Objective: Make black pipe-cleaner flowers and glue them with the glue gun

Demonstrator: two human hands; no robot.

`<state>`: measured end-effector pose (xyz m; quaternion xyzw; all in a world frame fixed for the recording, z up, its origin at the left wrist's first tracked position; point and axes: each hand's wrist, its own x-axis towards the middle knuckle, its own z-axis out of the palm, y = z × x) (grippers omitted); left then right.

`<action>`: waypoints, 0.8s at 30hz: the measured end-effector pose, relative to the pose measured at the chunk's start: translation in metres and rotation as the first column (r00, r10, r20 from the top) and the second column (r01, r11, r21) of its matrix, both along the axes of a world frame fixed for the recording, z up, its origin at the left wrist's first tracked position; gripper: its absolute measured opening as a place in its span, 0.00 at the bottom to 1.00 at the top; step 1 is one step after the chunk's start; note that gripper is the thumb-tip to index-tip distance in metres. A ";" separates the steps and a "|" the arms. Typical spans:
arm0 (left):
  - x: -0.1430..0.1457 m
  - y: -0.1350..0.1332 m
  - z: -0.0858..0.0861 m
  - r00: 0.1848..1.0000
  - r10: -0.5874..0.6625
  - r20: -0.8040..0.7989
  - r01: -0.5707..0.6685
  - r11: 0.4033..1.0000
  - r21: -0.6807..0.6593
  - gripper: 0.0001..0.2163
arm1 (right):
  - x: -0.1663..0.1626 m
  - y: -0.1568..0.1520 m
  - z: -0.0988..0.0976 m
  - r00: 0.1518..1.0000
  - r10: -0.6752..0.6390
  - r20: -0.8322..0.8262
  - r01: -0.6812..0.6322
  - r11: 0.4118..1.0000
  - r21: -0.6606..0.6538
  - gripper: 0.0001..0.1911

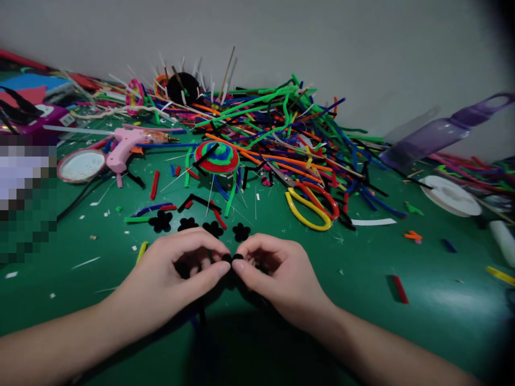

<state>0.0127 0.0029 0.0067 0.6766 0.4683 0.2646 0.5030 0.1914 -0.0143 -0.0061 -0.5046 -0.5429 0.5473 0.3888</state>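
**Both hands pinch one small black piece at the near edge**

Bare forearms come in from the bottom corners and meet at the middle of the green table (362,289). The left hand (177,273) is curled, with its thumb and forefinger closed on a black pipe-cleaner piece (232,258). The right hand (277,273) mirrors it, thumb and forefinger closed on the same piece from the other side. The two thumb tips are almost touching.

Only two fuzzy dark nubs of the piece show in the gap between the fingertips. The rest is hidden inside the curled fingers. What shows lies side to side, from one hand across to the other. Its full length and the way its ends point cannot be made out.

Just beyond the knuckles lies a row of black flower shapes (161,221), flat on the table. Further back are scissors (311,206) with one yellow and one red handle loop, handles toward the camera. Behind them a striped coiled disc (217,156) sits at the edge of a big tangled pile of pipe cleaners (289,123) against the wall. A pink glue gun (129,143) lies to the left with its nozzle pointing right, next to a round lid (80,165). At the far right a purple bottle (438,134) lies tilted.
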 end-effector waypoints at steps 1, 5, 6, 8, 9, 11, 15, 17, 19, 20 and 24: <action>0.000 0.000 0.000 1.000 0.001 -0.007 -0.001 1.000 0.006 0.08 | 0.000 0.000 0.001 1.000 0.011 0.008 -0.011 1.000 -0.001 0.05; -0.002 -0.001 0.000 1.000 0.018 0.005 -0.018 0.999 -0.033 0.09 | -0.001 -0.002 0.002 1.000 -0.005 0.030 0.004 0.999 0.040 0.04; -0.002 -0.001 0.000 1.000 0.025 0.018 -0.024 0.999 -0.048 0.08 | -0.001 -0.003 0.002 0.999 -0.012 0.036 0.011 0.999 0.048 0.04; -0.002 0.000 0.000 0.999 0.038 0.035 -0.035 0.996 -0.082 0.08 | -0.001 -0.004 0.001 0.998 -0.021 0.053 0.018 0.998 0.052 0.04; -0.002 0.001 -0.001 0.998 0.043 0.042 -0.039 0.995 -0.091 0.08 | -0.001 -0.005 0.000 0.998 -0.024 0.056 0.021 0.999 0.045 0.04; -0.001 0.002 -0.001 0.997 0.052 0.059 -0.046 0.994 -0.103 0.08 | -0.002 -0.006 -0.002 0.999 -0.038 0.021 0.038 0.999 0.008 0.04; 0.001 0.001 0.001 0.994 0.057 0.098 -0.046 0.993 -0.113 0.08 | -0.008 -0.011 -0.004 0.977 -0.112 -0.180 0.086 0.985 -0.147 0.07; 0.001 -0.001 0.002 0.991 0.075 0.111 -0.063 0.993 -0.102 0.07 | -0.012 -0.014 -0.005 0.956 -0.165 -0.243 0.115 0.972 -0.204 0.09; 0.001 -0.003 0.004 0.990 0.100 0.102 -0.091 0.992 -0.088 0.07 | -0.014 -0.014 -0.005 0.949 -0.179 -0.261 0.117 0.964 -0.238 0.11; 0.000 -0.003 0.004 0.991 0.107 0.081 -0.100 0.992 -0.079 0.08 | -0.013 -0.014 -0.005 0.952 -0.165 -0.259 0.099 0.963 -0.250 0.12; -0.005 0.000 -0.002 0.995 0.048 -0.087 -0.043 0.997 0.056 0.09 | -0.002 -0.006 -0.006 0.978 -0.105 -0.177 0.066 0.975 -0.214 0.15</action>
